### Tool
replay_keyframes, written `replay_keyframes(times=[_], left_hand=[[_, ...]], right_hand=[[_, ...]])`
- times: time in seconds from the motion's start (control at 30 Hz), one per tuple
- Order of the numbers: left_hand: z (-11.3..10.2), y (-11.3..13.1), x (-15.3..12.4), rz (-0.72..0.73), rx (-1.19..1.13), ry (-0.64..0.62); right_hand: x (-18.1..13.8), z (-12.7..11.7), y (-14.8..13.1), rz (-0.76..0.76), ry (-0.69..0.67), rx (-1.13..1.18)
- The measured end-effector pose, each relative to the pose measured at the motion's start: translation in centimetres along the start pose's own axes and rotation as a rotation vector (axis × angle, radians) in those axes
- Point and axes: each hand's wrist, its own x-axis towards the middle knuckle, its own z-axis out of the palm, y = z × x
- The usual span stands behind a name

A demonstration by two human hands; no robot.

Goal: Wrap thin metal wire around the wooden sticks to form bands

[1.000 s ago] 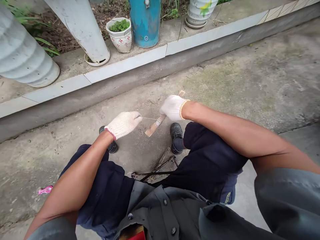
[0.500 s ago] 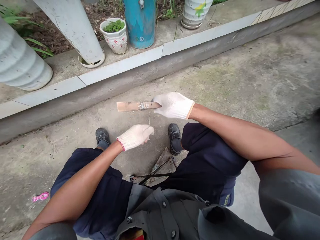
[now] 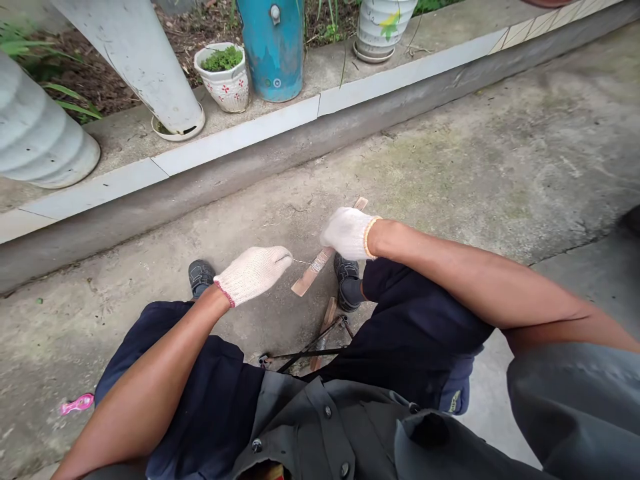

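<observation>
A flat strip of wood (image 3: 304, 283) slants through my right hand (image 3: 347, 233), which is closed around it in a white knitted glove. Its far end shows beyond my knuckles. Thin pale wire or string (image 3: 320, 260) is wound in several turns about the strip, just below my grip. From these turns a single strand runs left to my left hand (image 3: 257, 272), gloved as well and closed with the fingertips pinching the strand. Below, between my legs, a second wooden strip (image 3: 329, 312) lies by the dark metal frame of a folding stool (image 3: 305, 353).
A low tiled ledge (image 3: 240, 143) crosses ahead, bearing a small flowerpot (image 3: 227, 83), a blue cylinder (image 3: 273, 53) and tall white pots (image 3: 165, 87). My shoes (image 3: 201, 275) rest on the concrete floor. A pink object (image 3: 77, 403) lies at the left.
The strip has swung from nearly level to a steep slant, its near end now pointing down left. My left hand has moved slightly left, and the strand now runs sideways.
</observation>
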Motion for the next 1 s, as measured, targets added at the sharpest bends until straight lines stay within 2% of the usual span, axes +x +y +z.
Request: replay_keyframes(times=[0.13, 0.27, 0.37, 0.43, 0.53, 0.63, 0.73, 0.83, 0.9, 1.0], left_hand=[[-0.3, -0.1, -0.3, -0.033, 0.100, -0.032], [-0.5, 0.0, -0.4, -0.013, 0.134, -0.070], [-0.2, -0.1, -0.2, 0.008, 0.114, -0.073], [0.2, -0.3, -0.1, 0.046, 0.044, -0.087], [1.1, 0.0, 0.0, 0.074, -0.120, -0.103], [2.4, 1.0, 0.2, 0.042, -0.224, -0.097], [4.0, 2.0, 0.2, -0.029, -0.412, -0.135], [5.2, 2.1, 0.2, -0.033, -0.442, -0.175], [5.4, 1.8, 0.1, -0.023, -0.373, -0.181], [4.9, 1.5, 0.0, 0.003, -0.251, -0.187]], right_hand=[[-0.6, 0.7, 0.5, -0.115, 0.077, -0.010], [-1.0, 0.9, 1.3, -0.162, 0.052, 0.025], [-1.4, 0.8, 1.4, -0.275, 0.030, 0.116], [-1.7, 0.3, 1.3, -0.301, 0.062, 0.219], [-1.9, -0.7, 1.3, -0.181, 0.200, 0.405], [-1.9, -1.6, 1.5, -0.055, 0.322, 0.607], [-1.5, -2.1, 1.5, 0.019, 0.314, 0.819], [-0.9, -2.0, 1.2, 0.023, 0.237, 1.032], [-0.4, -1.8, 1.1, 0.047, 0.206, 1.043], [0.7, -1.6, 1.3, 0.185, 0.245, 0.716]])
